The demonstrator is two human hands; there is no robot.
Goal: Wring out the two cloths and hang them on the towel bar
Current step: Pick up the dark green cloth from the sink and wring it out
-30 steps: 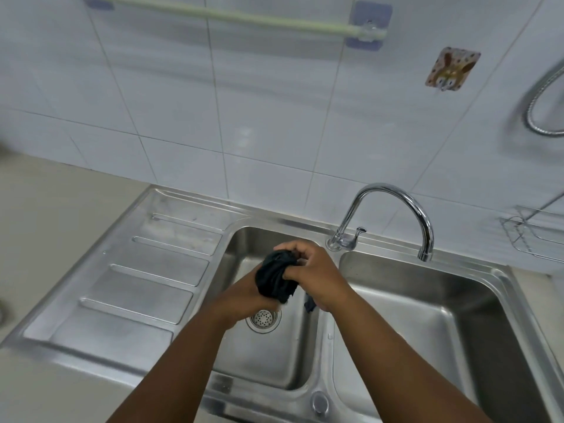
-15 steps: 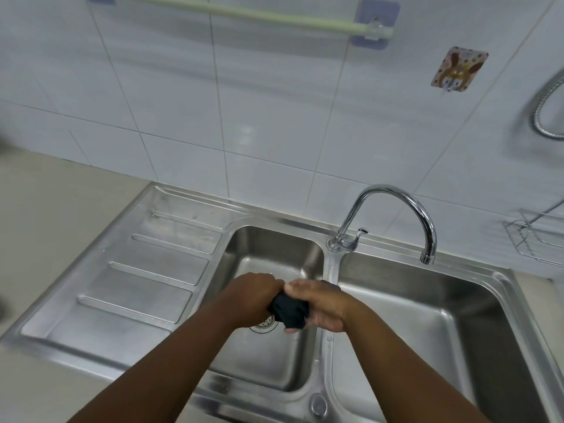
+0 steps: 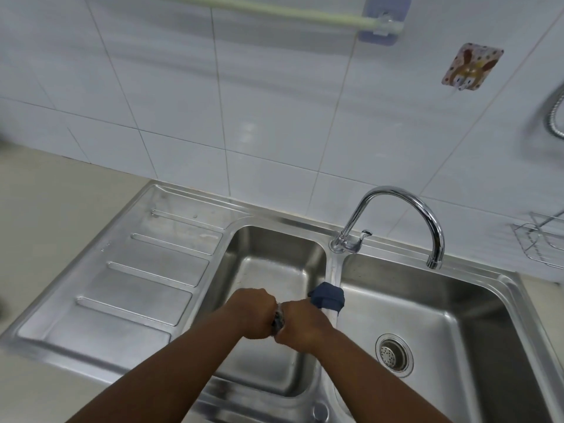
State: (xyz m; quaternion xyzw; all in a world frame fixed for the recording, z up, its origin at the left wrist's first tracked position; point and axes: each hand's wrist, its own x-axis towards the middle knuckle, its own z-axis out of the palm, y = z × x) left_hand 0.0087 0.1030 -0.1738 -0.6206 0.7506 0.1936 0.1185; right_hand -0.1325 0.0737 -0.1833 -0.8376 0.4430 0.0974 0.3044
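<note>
- Twisting hard now: left hand [image 3: 254, 312] and right hand [image 3: 300, 323], fists touching, both clamped shut on the dark cloth [image 3: 327, 297] above the sink [image 3: 305, 222] divider.
- Half a second back it was a bunched wad; now one end pokes out.
- Towel bar [image 3: 274, 12] remains bare; hanging comes later.

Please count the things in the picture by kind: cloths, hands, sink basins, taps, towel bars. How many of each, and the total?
Cloths: 1 (dark blue cloth)
Hands: 2 (left hand, right hand)
Sink basins: 2 (left basin, right basin)
Taps: 1 (tap)
Towel bars: 1 (towel bar)
Total: 7
</note>
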